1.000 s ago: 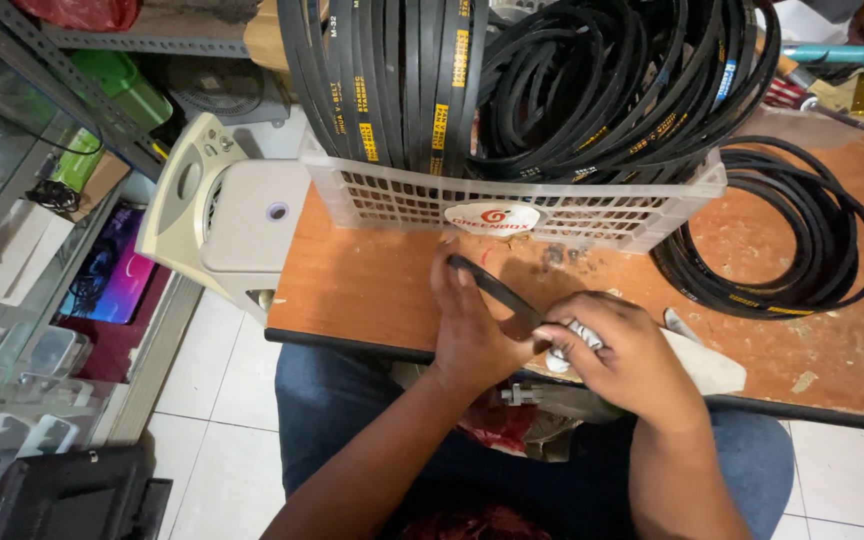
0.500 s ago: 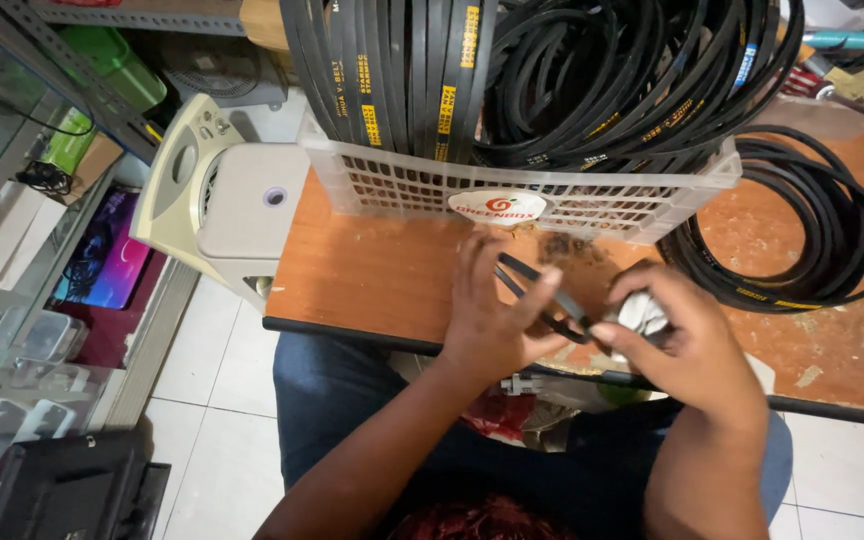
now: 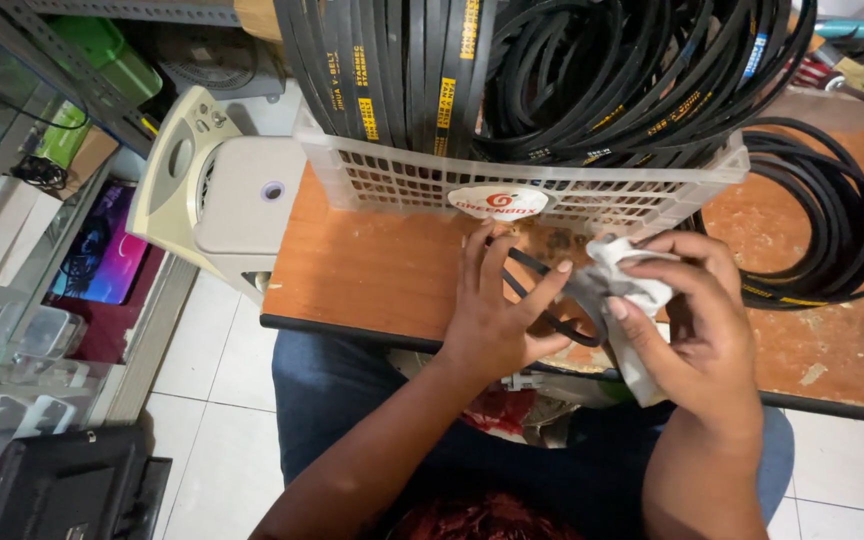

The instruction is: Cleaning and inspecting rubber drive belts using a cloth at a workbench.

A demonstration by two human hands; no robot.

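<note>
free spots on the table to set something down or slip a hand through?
Bare tabletop between the white basket and the front edge, left of the left hand. A smaller patch right of the right hand, below the coiled belts. Crowded between the hands, around the small belt and cloth.

Matt black rubber belt [image 3: 542,300]; crumpled white cloth [image 3: 632,290]; worn wood table [image 3: 372,270].

We are in a small spare-parts shop. Black rubber belts [image 3: 552,70] fill a white basket [image 3: 512,185] on our counter [image 3: 372,270]. Glass display cases [image 3: 12,250] stand alongside.
</note>
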